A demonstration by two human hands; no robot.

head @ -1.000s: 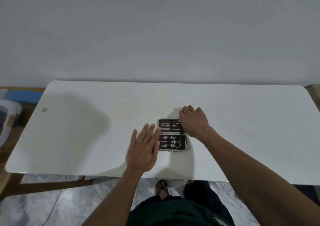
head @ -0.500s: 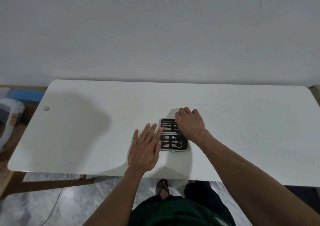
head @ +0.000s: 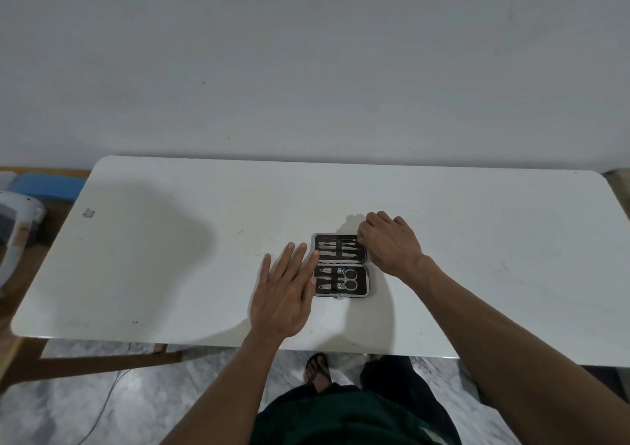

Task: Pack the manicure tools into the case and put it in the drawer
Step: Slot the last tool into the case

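A small black manicure case (head: 341, 265) with a silver rim lies open flat on the white table (head: 170, 240), near its front edge. Both halves hold metal tools in loops; scissors (head: 350, 279) sit in the near half. My left hand (head: 285, 294) lies flat with fingers spread, its fingertips touching the case's left edge. At the far half's right corner is my right hand (head: 388, 243), fingers curled, fingertips against the rim. Whether it pinches a tool is hidden.
A grey wall stands right behind the table. At the left are a blue object (head: 47, 185) and a white-grey appliance (head: 17, 219) on a wooden surface. A cable (head: 102, 407) runs over the marble floor below. No drawer is in view.
My right hand has drawn back from over the far half of the case to its right corner, uncovering the tools there. My left hand has stayed at the left edge.
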